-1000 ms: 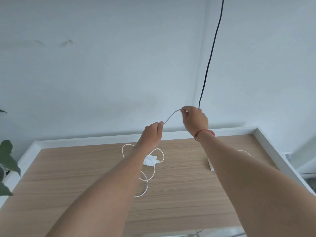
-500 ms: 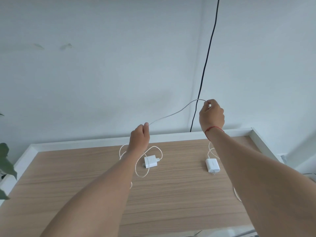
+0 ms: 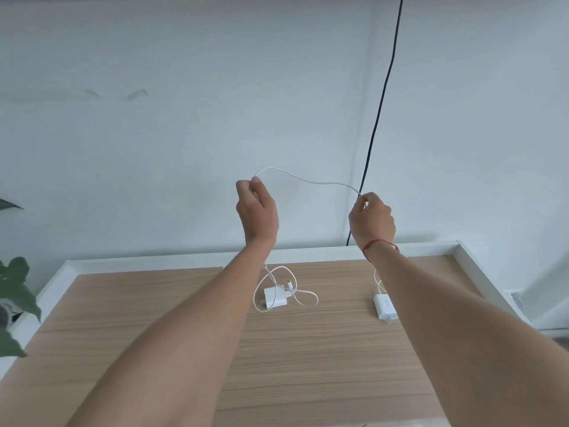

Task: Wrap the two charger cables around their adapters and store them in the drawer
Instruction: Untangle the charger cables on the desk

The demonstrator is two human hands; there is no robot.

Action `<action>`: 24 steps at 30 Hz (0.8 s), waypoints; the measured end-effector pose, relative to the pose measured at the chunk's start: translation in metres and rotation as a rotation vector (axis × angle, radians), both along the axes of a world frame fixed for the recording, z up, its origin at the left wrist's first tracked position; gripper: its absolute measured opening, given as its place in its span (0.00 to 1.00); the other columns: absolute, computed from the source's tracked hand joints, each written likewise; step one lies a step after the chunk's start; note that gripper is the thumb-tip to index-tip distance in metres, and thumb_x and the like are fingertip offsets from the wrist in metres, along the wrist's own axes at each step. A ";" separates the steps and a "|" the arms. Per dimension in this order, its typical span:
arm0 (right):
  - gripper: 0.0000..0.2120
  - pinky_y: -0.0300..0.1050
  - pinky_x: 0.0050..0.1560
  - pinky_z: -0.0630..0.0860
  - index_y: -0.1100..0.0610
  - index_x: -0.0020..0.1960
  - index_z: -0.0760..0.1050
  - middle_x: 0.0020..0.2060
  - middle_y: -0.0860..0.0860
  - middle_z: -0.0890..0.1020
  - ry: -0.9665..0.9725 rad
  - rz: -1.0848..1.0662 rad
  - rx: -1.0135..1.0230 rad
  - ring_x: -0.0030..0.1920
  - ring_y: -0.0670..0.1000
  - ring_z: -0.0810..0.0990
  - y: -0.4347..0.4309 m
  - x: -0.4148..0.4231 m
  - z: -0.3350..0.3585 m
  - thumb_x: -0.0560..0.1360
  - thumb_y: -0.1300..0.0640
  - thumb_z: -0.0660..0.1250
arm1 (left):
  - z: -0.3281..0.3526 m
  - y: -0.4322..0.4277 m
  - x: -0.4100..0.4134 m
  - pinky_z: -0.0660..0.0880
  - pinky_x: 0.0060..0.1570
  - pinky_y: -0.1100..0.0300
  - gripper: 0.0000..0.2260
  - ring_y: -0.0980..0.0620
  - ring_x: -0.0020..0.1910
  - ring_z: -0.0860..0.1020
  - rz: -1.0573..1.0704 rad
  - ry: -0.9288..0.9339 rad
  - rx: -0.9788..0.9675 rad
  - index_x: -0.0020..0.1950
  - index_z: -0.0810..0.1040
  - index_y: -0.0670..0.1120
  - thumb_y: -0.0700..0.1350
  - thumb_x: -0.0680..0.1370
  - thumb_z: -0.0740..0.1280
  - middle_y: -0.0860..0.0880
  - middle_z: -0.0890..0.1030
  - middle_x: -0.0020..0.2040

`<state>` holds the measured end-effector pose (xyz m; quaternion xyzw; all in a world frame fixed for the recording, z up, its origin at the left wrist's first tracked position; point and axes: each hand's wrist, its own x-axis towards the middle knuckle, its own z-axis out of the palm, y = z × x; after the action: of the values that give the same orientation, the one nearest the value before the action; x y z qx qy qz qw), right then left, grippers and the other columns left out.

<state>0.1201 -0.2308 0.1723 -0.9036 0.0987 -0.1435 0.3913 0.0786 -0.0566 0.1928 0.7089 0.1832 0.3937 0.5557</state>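
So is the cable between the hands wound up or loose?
Loose: the cable spans the air in one slack arc between the left hand and right hand, each pinching it; no turns in that stretch.

Desk [image 3: 323, 349] set against the wall [image 3: 184, 118], with a raised rim [image 3: 184, 257] along its left, back and right edges. Near the middle of the back edge lies the first adapter [image 3: 275, 298], among the loops of a looped cable [image 3: 303, 298]. The second adapter [image 3: 385, 306] lies to its right, well apart, towards the right edge and just beside the right forearm. Above the back edge, before the wall, the left hand [image 3: 257, 211] and right hand [image 3: 371, 220] are raised side by side, apart, with a charger cable [image 3: 308, 181] strung between their fingertips. A cord [image 3: 378, 112] hangs down the wall behind the right hand. A plant [image 3: 15, 291] stands beyond the left edge.
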 end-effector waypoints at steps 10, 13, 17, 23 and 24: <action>0.22 0.55 0.50 0.80 0.56 0.63 0.65 0.52 0.56 0.82 0.253 0.217 0.006 0.42 0.60 0.84 0.010 -0.005 -0.007 0.69 0.55 0.59 | -0.007 0.029 -0.014 0.59 0.29 0.56 0.16 0.46 0.28 0.64 -0.060 0.186 0.384 0.34 0.64 0.46 0.48 0.80 0.62 0.50 0.65 0.26; 0.28 0.53 0.49 0.81 0.54 0.73 0.62 0.62 0.47 0.74 0.155 0.447 0.039 0.41 0.57 0.85 0.031 -0.012 0.005 0.74 0.53 0.62 | -0.020 0.019 -0.020 0.59 0.29 0.57 0.18 0.47 0.28 0.60 -0.213 0.278 0.372 0.31 0.59 0.48 0.44 0.81 0.58 0.50 0.62 0.26; 0.16 0.42 0.33 0.80 0.58 0.62 0.76 0.61 0.47 0.79 0.278 0.707 0.199 0.36 0.53 0.86 0.055 -0.019 0.021 0.79 0.53 0.58 | -0.020 0.009 -0.022 0.65 0.34 0.58 0.14 0.47 0.32 0.66 -0.334 0.305 0.248 0.37 0.70 0.37 0.41 0.80 0.54 0.46 0.73 0.32; 0.14 0.46 0.38 0.82 0.53 0.64 0.73 0.61 0.47 0.77 0.319 0.747 0.306 0.42 0.52 0.86 0.062 -0.020 0.013 0.81 0.54 0.56 | -0.005 0.008 -0.030 0.62 0.32 0.60 0.16 0.48 0.33 0.65 -0.354 0.344 0.221 0.43 0.76 0.35 0.39 0.82 0.51 0.49 0.68 0.29; 0.14 0.47 0.39 0.83 0.52 0.64 0.73 0.61 0.46 0.76 0.320 0.759 0.321 0.43 0.52 0.86 0.062 -0.019 0.011 0.81 0.53 0.57 | -0.004 0.009 -0.030 0.61 0.32 0.59 0.16 0.48 0.32 0.65 -0.353 0.360 0.210 0.43 0.75 0.35 0.39 0.82 0.51 0.45 0.65 0.29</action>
<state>0.1011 -0.1688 0.1832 -0.8146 -0.1599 0.1689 0.5314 0.0489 -0.0473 0.1886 0.8421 0.1111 0.1753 0.4978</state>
